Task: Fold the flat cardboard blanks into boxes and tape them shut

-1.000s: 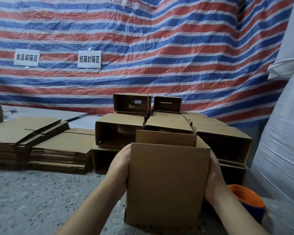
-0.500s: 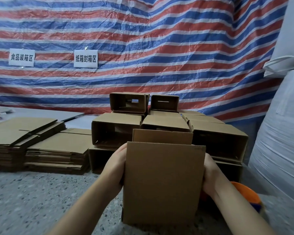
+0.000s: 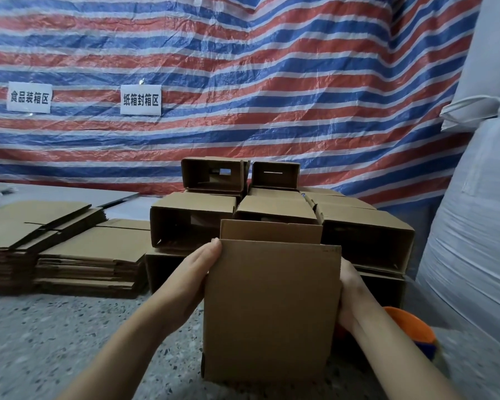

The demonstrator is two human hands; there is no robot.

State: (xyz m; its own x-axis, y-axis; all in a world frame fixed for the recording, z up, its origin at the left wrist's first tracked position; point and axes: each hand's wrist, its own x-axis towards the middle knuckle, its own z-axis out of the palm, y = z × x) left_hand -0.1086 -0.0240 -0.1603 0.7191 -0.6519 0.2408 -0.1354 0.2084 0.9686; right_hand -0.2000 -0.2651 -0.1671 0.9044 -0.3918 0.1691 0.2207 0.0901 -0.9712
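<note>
A brown cardboard box (image 3: 272, 310) stands upright on the speckled floor right in front of me, its top flaps up and its far flap showing above the near panel. My left hand (image 3: 194, 278) grips its left side, thumb at the upper front corner. My right hand (image 3: 351, 293) holds the right side, its fingers hidden behind the box. Stacks of flat blanks (image 3: 90, 255) lie to the left. An orange and blue tape roll (image 3: 413, 330) sits low on the right, partly behind my right forearm.
Several folded open boxes (image 3: 364, 235) are piled just behind the held box. A large white sack (image 3: 474, 241) fills the right side. A striped tarp (image 3: 243, 82) with two paper signs hangs behind. Bare floor (image 3: 55, 342) lies at front left.
Both hands keep the same hold on the box's sides. The whole scene sits slightly further left in the view than before.
</note>
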